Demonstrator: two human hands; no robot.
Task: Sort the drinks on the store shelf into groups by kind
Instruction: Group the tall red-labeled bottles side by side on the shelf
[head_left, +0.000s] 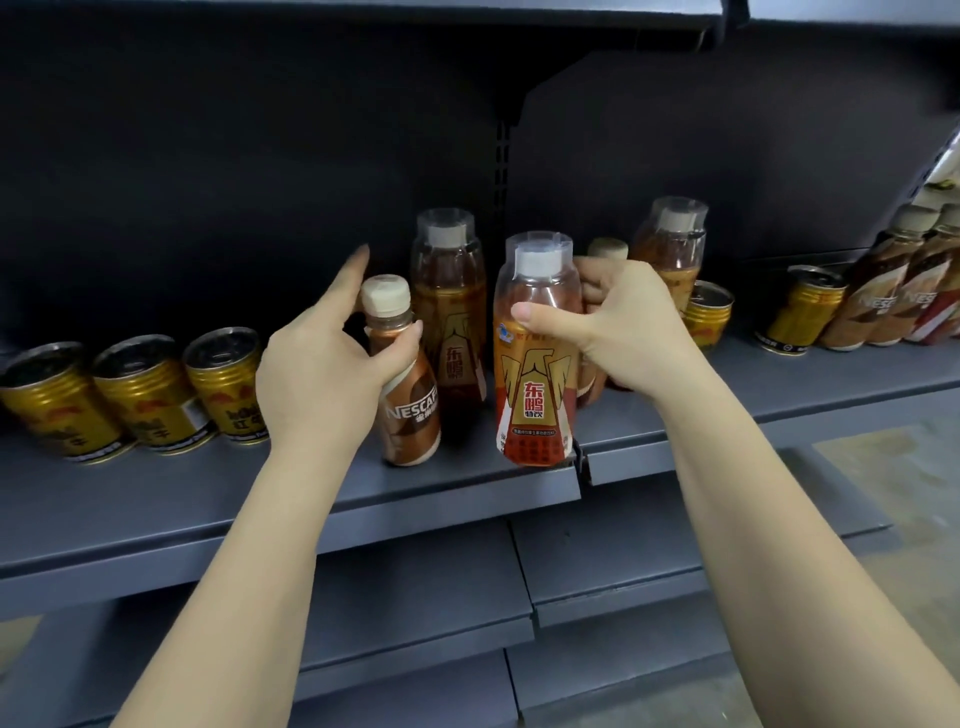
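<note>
My left hand (322, 374) grips a brown Nescafe coffee bottle (408, 410) with a cream cap, tilted, near the shelf front. My right hand (623, 332) holds an orange energy drink bottle (537, 374) with a clear over-cap, thumb across its shoulder; its fingers also wrap a second Nescafe bottle (608, 252), mostly hidden behind the hand. Two more energy drink bottles (449, 312) (672, 249) stand further back. Three gold cans (145, 395) stand at the left.
On the dark grey shelf (208, 499), two more gold cans (709, 314) (805, 309) stand on the right section. Several Nescafe bottles (878, 291) are grouped at the far right. The shelf boards meet at a joint (582, 462). Lower shelves lie below.
</note>
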